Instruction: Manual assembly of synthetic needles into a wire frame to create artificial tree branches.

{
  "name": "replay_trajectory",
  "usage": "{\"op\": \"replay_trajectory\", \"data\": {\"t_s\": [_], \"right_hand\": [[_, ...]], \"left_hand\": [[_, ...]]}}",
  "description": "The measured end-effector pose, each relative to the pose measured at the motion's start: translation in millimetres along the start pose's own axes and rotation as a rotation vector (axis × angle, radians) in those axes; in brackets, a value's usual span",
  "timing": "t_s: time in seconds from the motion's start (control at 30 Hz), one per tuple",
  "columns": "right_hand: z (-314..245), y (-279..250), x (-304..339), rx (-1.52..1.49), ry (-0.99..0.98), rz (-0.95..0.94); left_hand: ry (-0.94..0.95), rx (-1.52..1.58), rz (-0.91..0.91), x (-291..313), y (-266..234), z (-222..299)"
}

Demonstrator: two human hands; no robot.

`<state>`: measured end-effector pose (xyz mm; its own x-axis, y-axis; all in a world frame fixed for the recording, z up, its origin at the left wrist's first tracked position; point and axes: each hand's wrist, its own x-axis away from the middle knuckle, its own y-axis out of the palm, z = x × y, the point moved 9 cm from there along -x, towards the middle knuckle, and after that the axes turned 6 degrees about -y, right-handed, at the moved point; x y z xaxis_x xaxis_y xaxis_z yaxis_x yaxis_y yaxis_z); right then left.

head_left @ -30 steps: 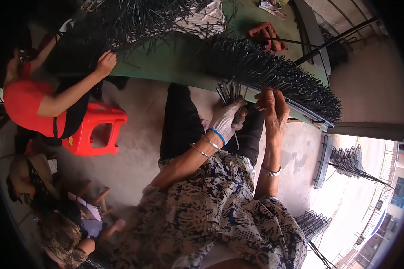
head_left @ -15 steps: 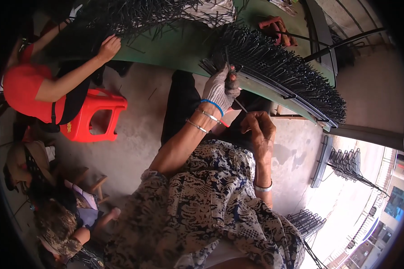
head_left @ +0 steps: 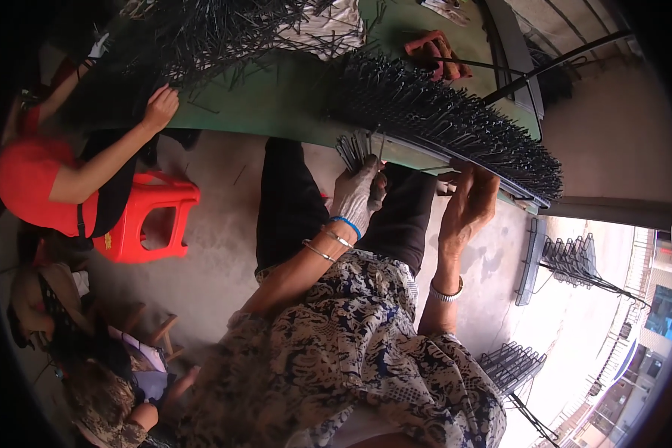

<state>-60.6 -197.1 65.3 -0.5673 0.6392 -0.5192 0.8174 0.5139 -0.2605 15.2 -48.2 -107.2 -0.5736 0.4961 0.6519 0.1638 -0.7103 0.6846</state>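
My left hand (head_left: 357, 193), in a pale, darkened knit glove, is closed around a bundle of thin dark metal rods (head_left: 353, 149). Their tips fan out above the fist, just short of the green table's edge. The bare right hand (head_left: 472, 201) is at the front edge of a long rack (head_left: 493, 176), its fingers bent and drawn together. What they pinch, if anything, is too small to make out. Dense rows of black hooked metal rods (head_left: 440, 112) stand up from that rack.
The green table (head_left: 239, 101) carries a heap of loose black rods (head_left: 224, 37) and a reddish cloth (head_left: 437, 56). At the left, a person in red reaches over it beside a red stool (head_left: 153, 220). Another person sits lower left. Racks of wire pieces (head_left: 571, 257) stand at the right.
My right hand has moved up and right, from beside the left fist to the rack's edge. The left hand with its bundle has come down, away from the rack. The view has shifted slightly.
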Motion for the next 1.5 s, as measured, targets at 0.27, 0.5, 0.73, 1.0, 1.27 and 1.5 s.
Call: {"op": "replay_trajectory", "data": {"t_s": [0.27, 0.5, 0.73, 1.0, 1.27, 1.5], "right_hand": [[36.0, 16.6, -46.6, 0.034, -0.133, 0.007], [35.8, 30.4, -51.4, 0.0, -0.111, -0.049], [14.1, 27.3, -49.0, 0.085, -0.167, -0.048], [25.7, 31.3, -59.7, 0.036, -0.088, -0.049], [23.0, 36.3, -61.5, 0.076, -0.122, -0.11], [23.2, 45.0, -74.7, 0.279, -0.33, -0.142]], "left_hand": [[-0.124, -0.33, 0.064, 36.2, 18.2, -14.6], [-0.114, -0.348, 0.06, 41.5, 18.0, -10.9], [-0.08, -0.337, 0.045, 42.7, 20.4, -9.5], [-0.076, -0.322, 0.011, 46.2, 27.1, -8.9], [-0.072, -0.327, 0.034, 47.1, 26.0, -7.5], [-0.051, -0.35, 0.004, 45.7, 27.9, -7.9]]}}
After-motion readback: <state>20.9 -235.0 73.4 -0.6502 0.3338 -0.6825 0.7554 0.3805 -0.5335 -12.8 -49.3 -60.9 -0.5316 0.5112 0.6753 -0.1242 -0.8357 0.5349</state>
